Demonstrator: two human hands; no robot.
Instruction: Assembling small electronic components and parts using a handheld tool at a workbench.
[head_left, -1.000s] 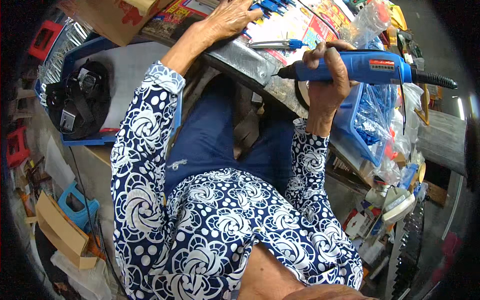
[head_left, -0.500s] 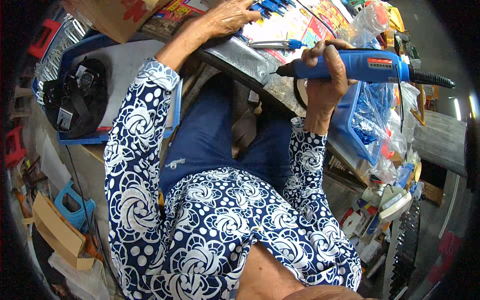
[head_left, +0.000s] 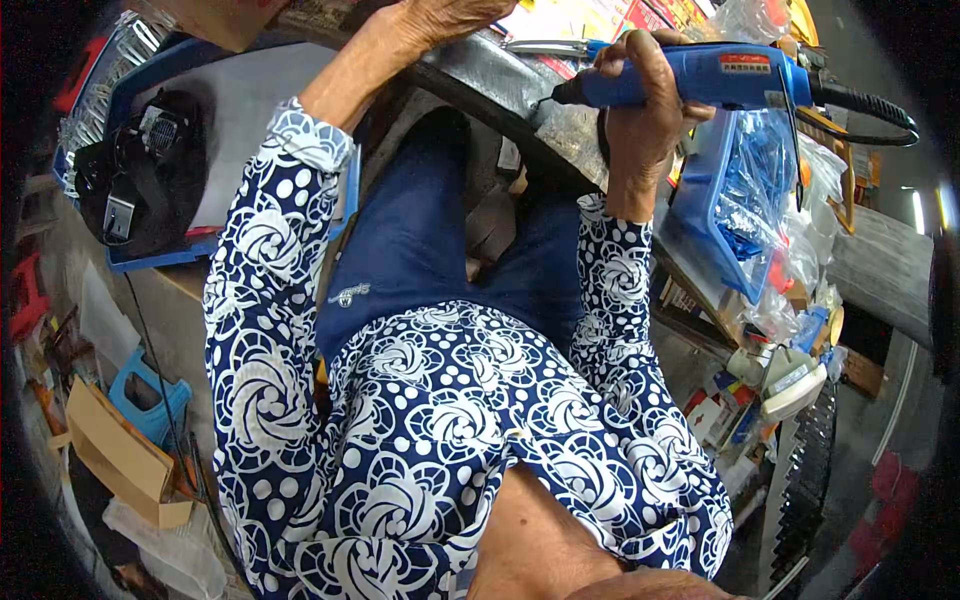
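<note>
My right hand (head_left: 650,110) is wrapped around a blue electric screwdriver (head_left: 725,77), held level above the bench. Its dark tip (head_left: 545,101) points left and a black cord leaves its right end. At the top edge my left hand (head_left: 455,15) reaches over the bench, its fingers mostly cut off by the picture. Between the two hands lies a slim silvery piece with a blue end (head_left: 560,47), on or beside colourful printed sheets (head_left: 640,15).
The grey bench edge (head_left: 480,75) runs in front of my lap. A blue tray (head_left: 715,215) with plastic-bagged blue pieces stands at right. Another blue tray (head_left: 345,195) on the left holds a black strapped device (head_left: 145,175). A cardboard box (head_left: 225,20) sits upper left.
The bench and both hands sit higher in the picture. My left hand's fingers and the blue pieces beneath them have slipped past the top edge. The screwdriver stays in my right hand.
</note>
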